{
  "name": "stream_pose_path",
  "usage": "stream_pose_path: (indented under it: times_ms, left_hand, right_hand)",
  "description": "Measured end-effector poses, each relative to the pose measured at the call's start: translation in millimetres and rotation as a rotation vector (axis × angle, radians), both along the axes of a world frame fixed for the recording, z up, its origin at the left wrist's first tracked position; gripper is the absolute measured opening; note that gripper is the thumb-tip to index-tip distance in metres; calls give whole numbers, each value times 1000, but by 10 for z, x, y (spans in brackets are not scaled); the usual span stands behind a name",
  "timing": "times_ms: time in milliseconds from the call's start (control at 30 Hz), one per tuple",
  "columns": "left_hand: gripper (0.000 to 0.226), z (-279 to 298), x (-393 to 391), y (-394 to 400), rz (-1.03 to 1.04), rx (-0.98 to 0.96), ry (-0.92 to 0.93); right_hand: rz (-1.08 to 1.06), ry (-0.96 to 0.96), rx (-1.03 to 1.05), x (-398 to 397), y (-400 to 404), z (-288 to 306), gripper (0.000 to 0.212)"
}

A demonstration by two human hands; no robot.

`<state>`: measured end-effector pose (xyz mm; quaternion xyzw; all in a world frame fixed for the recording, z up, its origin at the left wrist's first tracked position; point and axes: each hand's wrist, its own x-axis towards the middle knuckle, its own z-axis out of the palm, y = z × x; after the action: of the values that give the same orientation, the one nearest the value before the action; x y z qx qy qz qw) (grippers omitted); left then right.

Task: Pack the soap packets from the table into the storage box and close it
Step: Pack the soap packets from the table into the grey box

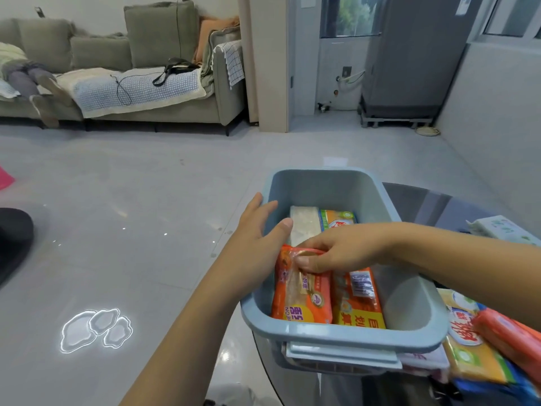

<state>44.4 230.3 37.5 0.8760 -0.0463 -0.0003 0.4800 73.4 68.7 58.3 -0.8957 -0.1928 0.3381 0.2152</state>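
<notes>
Soap packets part-packed: several already lying in blue storage box [409,306] on dark worktop [439,206]; more stacked outside at right [480,341], not yet in. No lid on. Right hand [342,253] pinching top of orange packet [301,291], setting it into box. Left hand [257,238] open, fingers straight, steadying box's left wall.

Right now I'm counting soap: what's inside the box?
In the box: an orange packet under the right hand, a yellow-orange one, a white one, another behind. Anything beneath is hidden.
</notes>
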Motion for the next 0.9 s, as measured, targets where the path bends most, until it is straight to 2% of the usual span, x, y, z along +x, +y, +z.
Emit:
stream_pose_path:
  times_ms: [167,300,433,533,700,800,900]
  left_hand:
    - [49,21,-23,3,1,-22,12]
    - [47,10,-23,17,13,-54,20]
    - [43,-8,-16,11,17,-92,42]
    - [42,-11,-9,9,17,-103,45]
    - [43,-39,0,38,20,-105,50]
    - [43,-37,1,40,14,-117,59]
    - [42,-8,-8,20,34,-156,110]
  right_hand:
    - [116,-165,-79,-76,130,-56,45]
    - [31,-90,-7,-65,105,-19,41]
    - [35,-74,21,-47,63,-37,43]
    - [14,-10,54,-33,69,-63,37]
    - [-140,51,204,-20,56,-77,33]
    - [-234,186,339,30,-27,-44,21]
    - [-352,244,337,106,-76,-4,28]
